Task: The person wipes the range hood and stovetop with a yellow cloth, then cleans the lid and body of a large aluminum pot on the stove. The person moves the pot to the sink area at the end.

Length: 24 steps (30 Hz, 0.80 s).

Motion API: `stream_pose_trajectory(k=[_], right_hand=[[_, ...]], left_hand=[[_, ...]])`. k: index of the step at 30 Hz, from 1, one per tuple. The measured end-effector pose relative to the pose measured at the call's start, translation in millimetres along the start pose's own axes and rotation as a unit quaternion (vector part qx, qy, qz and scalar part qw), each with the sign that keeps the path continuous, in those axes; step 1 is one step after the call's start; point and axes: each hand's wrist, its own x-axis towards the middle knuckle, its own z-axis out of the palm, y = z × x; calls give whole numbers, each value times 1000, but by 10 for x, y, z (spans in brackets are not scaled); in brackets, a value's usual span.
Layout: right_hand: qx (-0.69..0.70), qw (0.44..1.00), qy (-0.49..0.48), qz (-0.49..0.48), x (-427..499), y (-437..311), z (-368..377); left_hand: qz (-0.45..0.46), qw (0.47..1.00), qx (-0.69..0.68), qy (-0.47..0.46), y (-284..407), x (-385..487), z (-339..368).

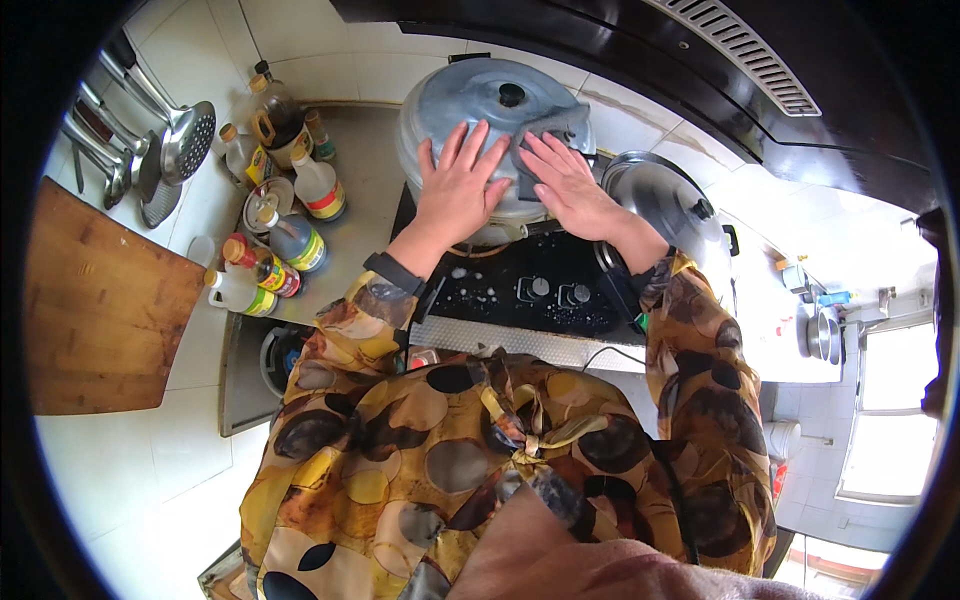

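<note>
A large metal pot (409, 154) stands on the black glass gas stove (502, 274), covered by a domed lid (457, 90) with a black knob (511, 94). My left hand (459, 191) rests flat on the near left part of the lid, its fingers spread. On the lid's right side, my right hand (577, 191) presses a crumpled grey cloth (561, 124) against the metal with its fingers nearly straight. Part of the cloth is hidden under that hand. One pot handle (541, 228) points toward me below the hands.
To the right stands a lidded steel pan (660, 199). Several sauce and vinegar bottles (298, 241) crowd the left counter (360, 157). Ladles and skimmers (187, 142) hang on the left wall above a wooden cutting board (105, 307). A dark range hood (600, 45) overhangs the stove. White splashes mark the stove front.
</note>
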Motion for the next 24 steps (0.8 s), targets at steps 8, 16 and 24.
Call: stream_pose_trajectory(k=[8, 16, 24], right_hand=[[79, 978, 18, 191, 843, 1142, -105], [65, 987, 11, 145, 833, 981, -150], [-29, 996, -79, 31, 365, -77, -88]], left_hand=[[-1, 1000, -23, -3, -7, -68, -52], [3, 999, -34, 38, 39, -139, -46], [-3, 984, -171, 45, -34, -195, 41]])
